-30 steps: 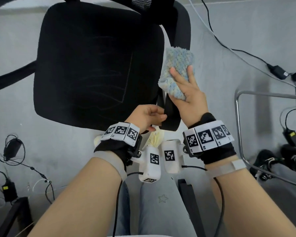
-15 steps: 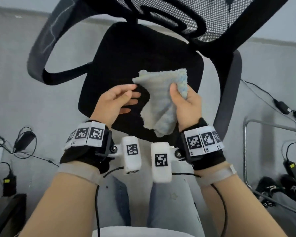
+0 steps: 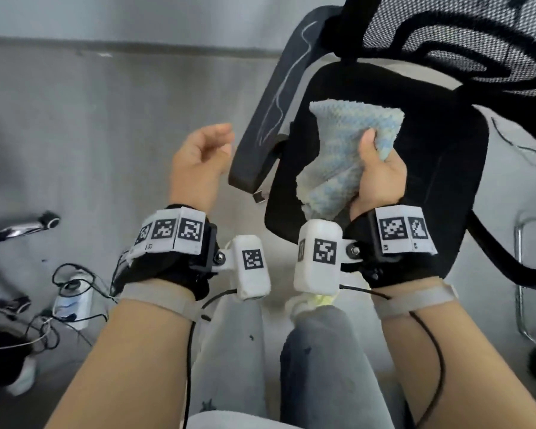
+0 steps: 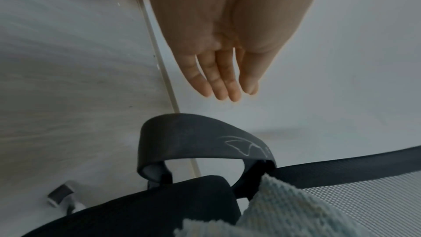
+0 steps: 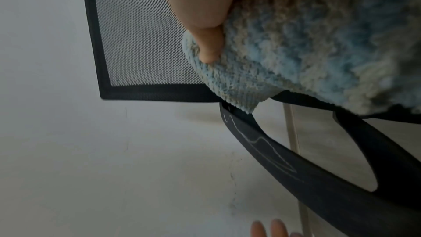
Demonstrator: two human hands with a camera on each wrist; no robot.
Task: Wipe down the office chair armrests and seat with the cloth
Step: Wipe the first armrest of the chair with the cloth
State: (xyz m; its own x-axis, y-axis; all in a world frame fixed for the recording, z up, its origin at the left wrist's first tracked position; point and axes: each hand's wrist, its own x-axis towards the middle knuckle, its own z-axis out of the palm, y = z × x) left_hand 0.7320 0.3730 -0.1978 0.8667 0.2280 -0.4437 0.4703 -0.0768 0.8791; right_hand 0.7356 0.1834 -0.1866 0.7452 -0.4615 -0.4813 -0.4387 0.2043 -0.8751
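A black office chair stands ahead with its seat (image 3: 446, 168) and mesh backrest (image 3: 464, 35) at the upper right. Its left armrest (image 3: 273, 119) is dark grey with pale scribble marks on top, also seen in the left wrist view as the armrest (image 4: 196, 136). My right hand (image 3: 378, 168) grips a fluffy blue-and-white cloth (image 3: 344, 150) above the seat, thumb pressed onto it; the cloth (image 5: 318, 51) fills the right wrist view. My left hand (image 3: 205, 159) hangs empty just left of the armrest, fingers (image 4: 218, 82) straight and not touching it.
Grey floor lies all around. A power strip with tangled cables (image 3: 72, 301) sits at the lower left, beside a chrome chair base (image 3: 19, 230). A metal tube frame (image 3: 526, 289) stands at the right edge. My legs (image 3: 322, 351) are below the hands.
The view swung so the chair now lies to the right. My left hand moved away from the cloth to beside the left armrest. My right hand keeps holding the cloth.
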